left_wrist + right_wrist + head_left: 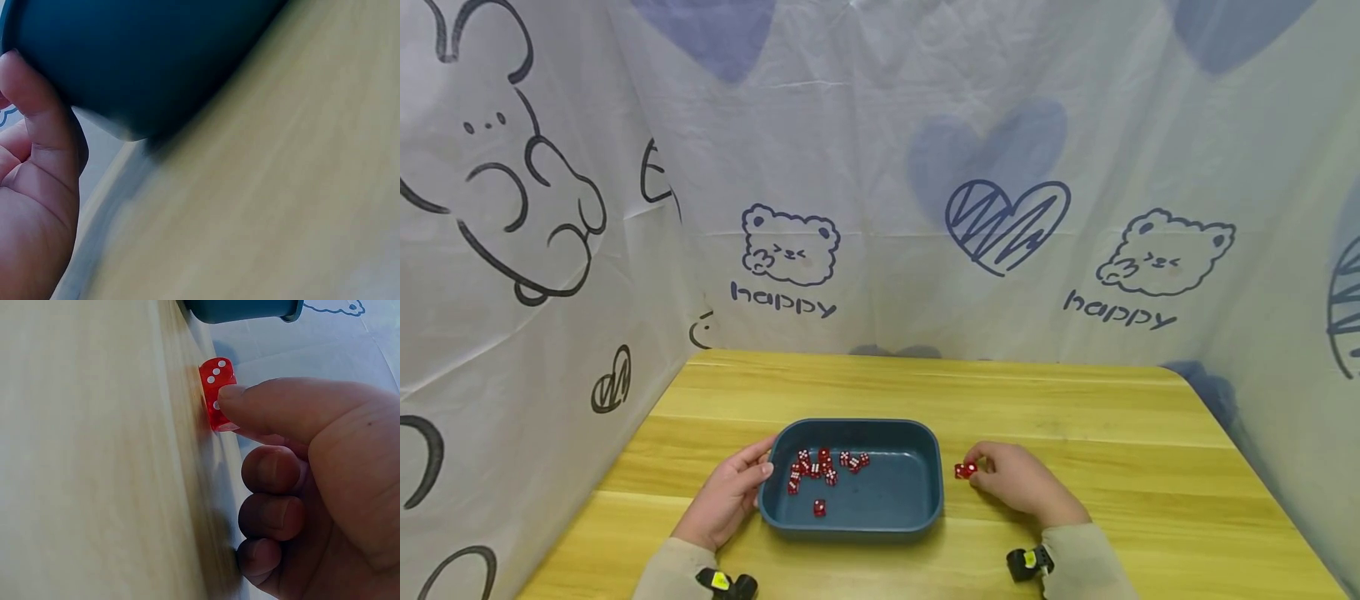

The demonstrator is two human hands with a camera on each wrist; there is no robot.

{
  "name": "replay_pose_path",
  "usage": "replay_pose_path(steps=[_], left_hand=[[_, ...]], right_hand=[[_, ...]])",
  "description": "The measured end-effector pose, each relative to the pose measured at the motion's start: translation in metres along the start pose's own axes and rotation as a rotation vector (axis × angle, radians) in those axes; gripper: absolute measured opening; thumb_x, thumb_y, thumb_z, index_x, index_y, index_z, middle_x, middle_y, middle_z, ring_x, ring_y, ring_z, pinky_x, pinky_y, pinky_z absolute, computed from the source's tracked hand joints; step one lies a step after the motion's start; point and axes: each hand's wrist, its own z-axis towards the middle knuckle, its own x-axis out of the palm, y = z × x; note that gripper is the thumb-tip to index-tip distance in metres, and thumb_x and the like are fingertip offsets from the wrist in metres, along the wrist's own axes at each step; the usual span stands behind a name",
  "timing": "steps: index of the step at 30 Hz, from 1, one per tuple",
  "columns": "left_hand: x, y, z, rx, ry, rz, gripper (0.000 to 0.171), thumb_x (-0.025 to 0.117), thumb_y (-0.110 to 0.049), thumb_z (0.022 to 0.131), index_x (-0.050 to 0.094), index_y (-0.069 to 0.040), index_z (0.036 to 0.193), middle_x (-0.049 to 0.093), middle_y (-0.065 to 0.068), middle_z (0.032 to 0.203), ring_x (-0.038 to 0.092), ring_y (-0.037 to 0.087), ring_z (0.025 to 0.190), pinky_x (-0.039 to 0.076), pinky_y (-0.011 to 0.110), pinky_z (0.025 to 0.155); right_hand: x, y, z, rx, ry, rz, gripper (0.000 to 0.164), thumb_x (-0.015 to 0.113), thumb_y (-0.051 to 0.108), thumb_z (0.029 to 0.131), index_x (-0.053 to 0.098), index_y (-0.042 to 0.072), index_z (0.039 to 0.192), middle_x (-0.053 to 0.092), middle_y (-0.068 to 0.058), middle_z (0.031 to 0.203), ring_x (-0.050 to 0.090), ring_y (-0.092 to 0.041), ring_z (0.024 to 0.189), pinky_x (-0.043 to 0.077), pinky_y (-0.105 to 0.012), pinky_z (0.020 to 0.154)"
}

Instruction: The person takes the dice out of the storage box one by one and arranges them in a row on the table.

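A dark teal rectangular tray (887,527) stands on the table with several red dice (819,507) inside, most of them grouped toward its back left. My left hand (727,496) holds the tray's left end, thumb at the rim; its other fingers are partly hidden. In the left wrist view the thumb (44,119) lies against the tray wall (144,69). Just right of the tray, my right hand (1018,482) pinches two red dice (960,472) side by side at the tabletop. The right wrist view shows the thumb over one of these dice (217,374), remaining fingers curled.
The yellow wood-grain table (1112,433) reaches back to a white curtain (880,292) printed with hearts and bears. Curtain also hangs along the left and right sides. Each wrist wears a small black camera (1028,563).
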Motion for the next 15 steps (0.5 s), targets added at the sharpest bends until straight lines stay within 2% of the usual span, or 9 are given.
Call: replay_pose_path(steps=[9, 15], left_hand=[[0.0002, 0.0000, -0.0003, 0.005, 0.004, 0.001, 0.057, 0.054, -0.008, 0.104, 0.033, 0.003, 0.155, 0.055, 0.011, 0.108, 0.052, 0.010, 0.070, 0.046, 0.019, 0.058], [0.0002, -0.0005, 0.0000, 0.001, 0.000, 0.003, 0.057, 0.055, -0.009, 0.104, 0.033, 0.003, 0.155, 0.055, 0.010, 0.109, 0.053, 0.010, 0.071, 0.046, 0.019, 0.059]], right_hand=[[-0.0013, 0.0025, -0.0008, 0.010, 0.004, 0.041, 0.017, 0.073, 0.018, 0.089, 0.070, 0.021, 0.106, 0.054, 0.001, 0.069, 0.047, -0.016, 0.058, 0.038, -0.032, 0.052], [-0.0038, 0.0059, -0.0022, -0.006, -0.002, 0.073, 0.020, 0.072, 0.022, 0.092, 0.070, 0.017, 0.111, 0.054, 0.000, 0.067, 0.049, -0.016, 0.055, 0.040, -0.030, 0.050]])
